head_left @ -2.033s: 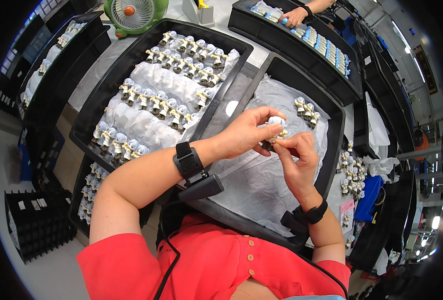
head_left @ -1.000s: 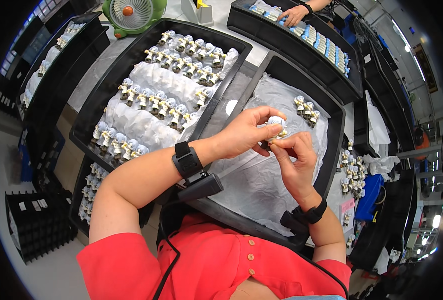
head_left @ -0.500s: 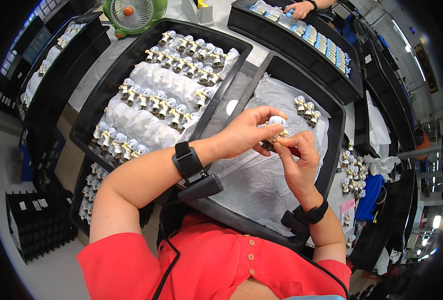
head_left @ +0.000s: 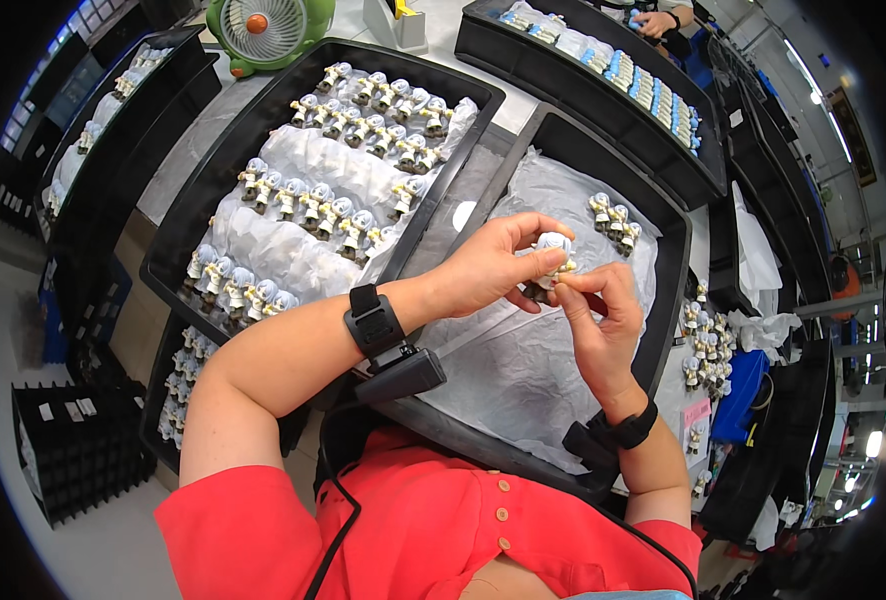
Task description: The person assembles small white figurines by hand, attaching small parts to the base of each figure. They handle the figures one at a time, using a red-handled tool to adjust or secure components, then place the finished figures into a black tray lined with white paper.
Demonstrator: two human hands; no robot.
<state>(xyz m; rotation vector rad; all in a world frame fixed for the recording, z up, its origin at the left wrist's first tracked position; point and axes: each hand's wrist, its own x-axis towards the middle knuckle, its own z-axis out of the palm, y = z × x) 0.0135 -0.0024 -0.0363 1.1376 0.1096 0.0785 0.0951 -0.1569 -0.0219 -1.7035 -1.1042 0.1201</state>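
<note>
A small figurine (head_left: 555, 246) with pale blue-grey hair, a white and yellow body and a dark base is held up over the right black tray (head_left: 675, 260). My left hand (head_left: 498, 262) grips it around the head and side with thumb and fingers. The thumb and fingertips of my right hand (head_left: 603, 308) pinch its lower part, which they partly hide. Beneath both hands, white tissue paper (head_left: 508, 380) lines the tray. A few similar figurines (head_left: 615, 222) lie on that paper near the far right side.
Left of my hands, a black tray (head_left: 483, 110) holds rows of figurines between paper strips. A green fan (head_left: 271, 30) stands behind it. Across the table, another person's hand (head_left: 653, 24) is above a tray of blue-and-white pieces (head_left: 628, 75). More figurines (head_left: 708, 345) lie at right.
My right fingertips have shifted slightly on the lower part of the figurine; my left hand keeps its hold. The other person's hand has moved right, away from the far tray's left part.
</note>
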